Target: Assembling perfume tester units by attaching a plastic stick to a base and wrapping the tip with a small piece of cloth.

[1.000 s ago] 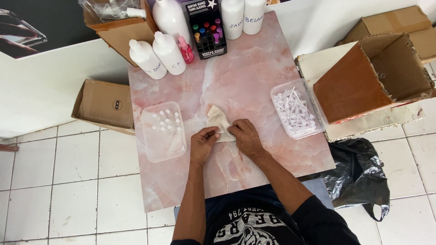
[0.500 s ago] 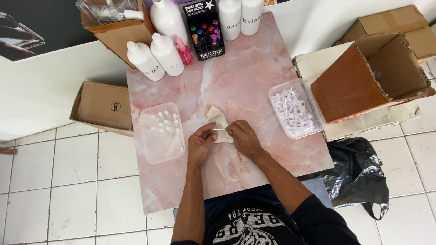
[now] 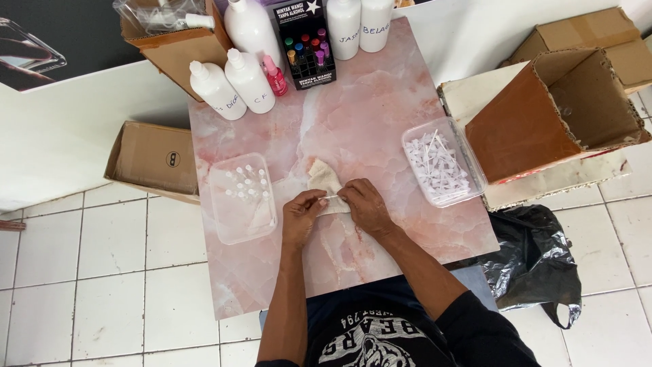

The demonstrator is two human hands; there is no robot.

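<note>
**Right at the middle of the pink tabletop, 2 hands pinch 1 small white piece**

Now we look straight down on the pink marbled tabletop (image 3: pixel 380 109), and both hands meet near its centre. Our left hand (image 3: pixel 301 216) is curled, thumb and forefinger closed on a thin white piece (image 3: pixel 331 197) that runs across to the right hand (image 3: pixel 363 206). Our right hand is curled too, its fingertips shut on the other end of that same piece; it is too small for us to tell exactly what it is. Both hands rest over a crumpled beige cloth (image 3: pixel 324 178), which lies on the tabletop just beyond the knuckles.

Left of the hands we have a clear plastic tray (image 3: pixel 221 224) holding small clear vials with white caps (image 3: pixel 248 183). Well apart on the right sits a second clear tray (image 3: pixel 475 183) heaped with thin white sticks (image 3: pixel 435 166).

Along the far edge stand 2 white bottles (image 3: pixel 231 87), a small pink spray bottle (image 3: pixel 276 76) just beside them, a black display box (image 3: pixel 302 41) with coloured caps, and more white bottles (image 3: pixel 360 24). Off the tabletop, an open brown cardboard box (image 3: pixel 536 129) sits to the right, a black plastic bag (image 3: pixel 536 265) on the tiled floor below it, and a flat cardboard box (image 3: pixel 153 160) on the left.
</note>
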